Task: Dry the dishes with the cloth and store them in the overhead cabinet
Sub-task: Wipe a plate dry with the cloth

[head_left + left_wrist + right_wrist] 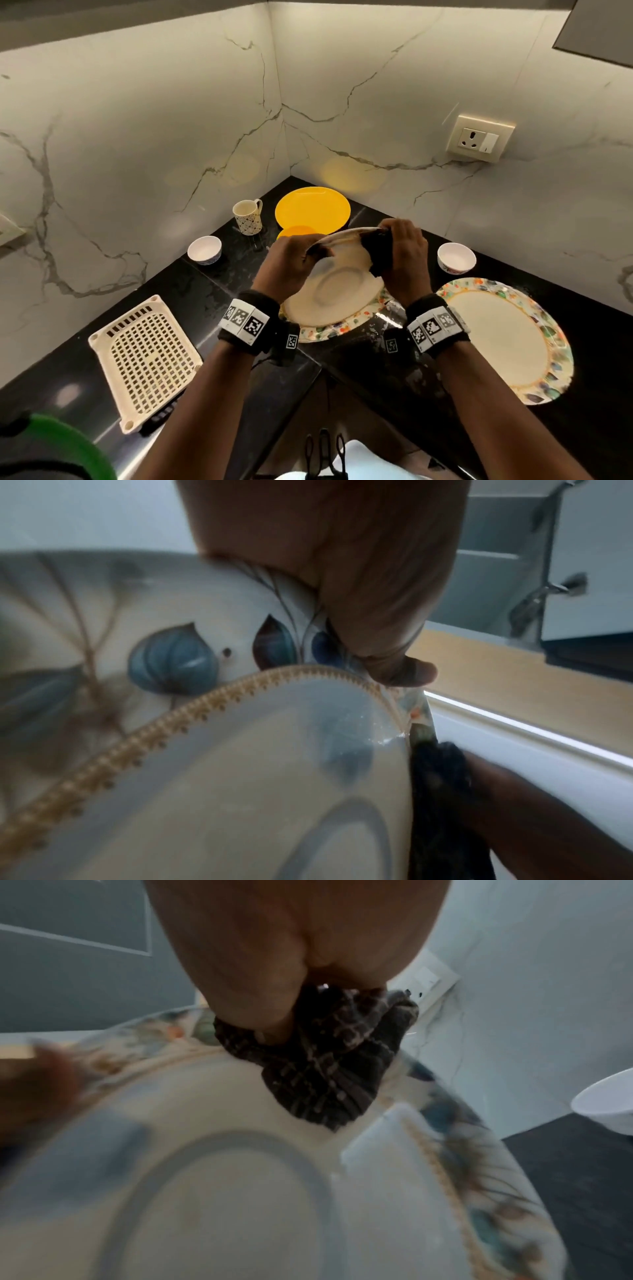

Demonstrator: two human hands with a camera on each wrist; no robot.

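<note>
I hold a cream plate [339, 287] tilted above the black counter, its underside and foot ring towards me. My left hand [294, 260] grips its upper left rim, fingers curled over the edge. My right hand [404, 253] clutches a dark patterned cloth [378, 253] against the upper right rim. The left wrist view has the left hand [342, 574] on the plate [240, 791], with the cloth [441, 791] at the right edge. In the right wrist view the right hand [291, 961] bunches the cloth [318, 1069] onto the plate [222, 1204].
A floral-rimmed plate [342, 325] lies under the held one, another [503, 339] to its right. Behind stand a yellow plate [312, 207], a small orange plate [294, 232], a mug [247, 212] and two white bowls [204, 250] [456, 257]. A cream rack [145, 359] sits front left; a cabinet corner [599, 31] shows top right.
</note>
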